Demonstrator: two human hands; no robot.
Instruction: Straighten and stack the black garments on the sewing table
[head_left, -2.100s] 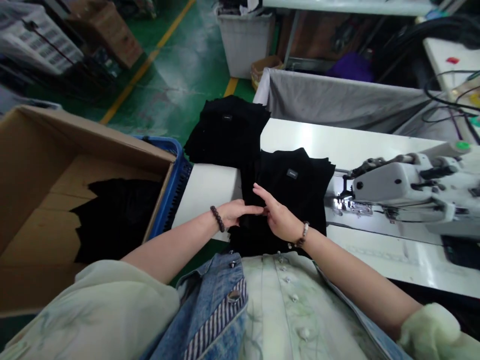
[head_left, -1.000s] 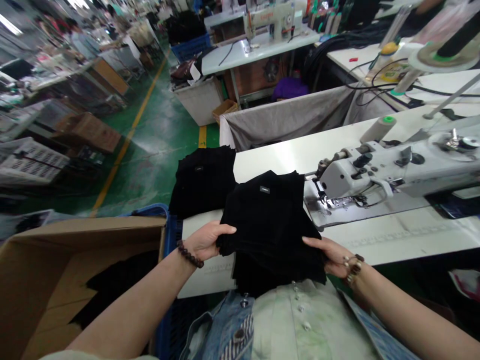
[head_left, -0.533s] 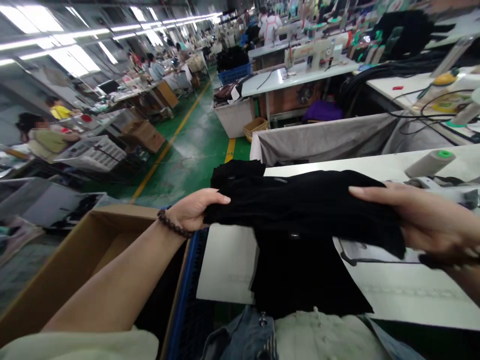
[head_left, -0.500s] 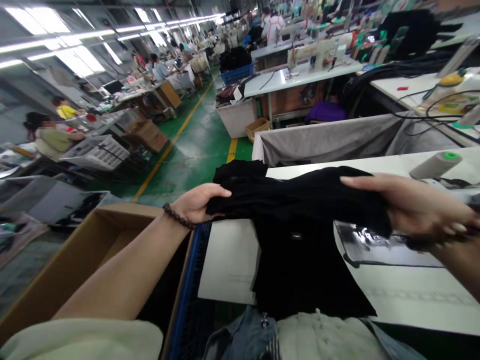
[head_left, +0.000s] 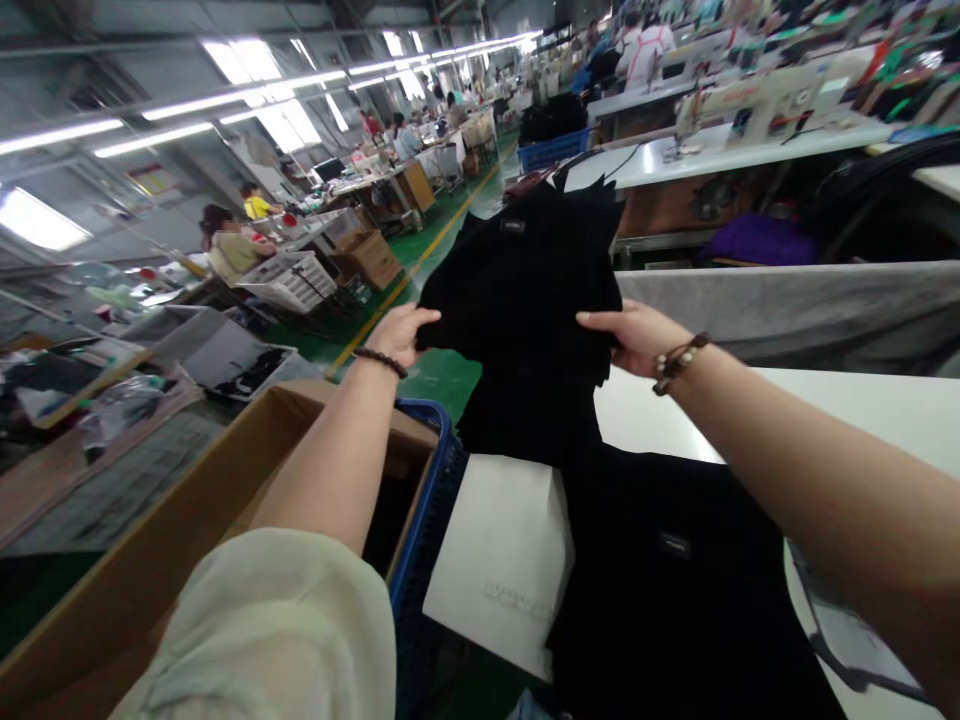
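I hold a bundle of black fabric pieces [head_left: 525, 290] up in the air, tilted so its small label faces me. My left hand [head_left: 397, 335] grips its left edge and my right hand [head_left: 634, 335] grips its right edge. Below it a second stack of black pieces [head_left: 525, 425] rests at the far left end of the white table [head_left: 495, 550]. Another pile of black fabric [head_left: 675, 580] with a small label lies on the table close to my body.
An open cardboard box [head_left: 150, 570] stands at my left, set in a blue plastic crate [head_left: 424, 510]. A grey cloth trough [head_left: 795, 310] hangs behind the table. Other sewing tables and people at work line the green-floored aisle [head_left: 442, 240].
Both hands have lifted the black bundle off the table, swung it up and toward the left, and tilted it upright. The view has turned left, so the sewing machine is out of sight.
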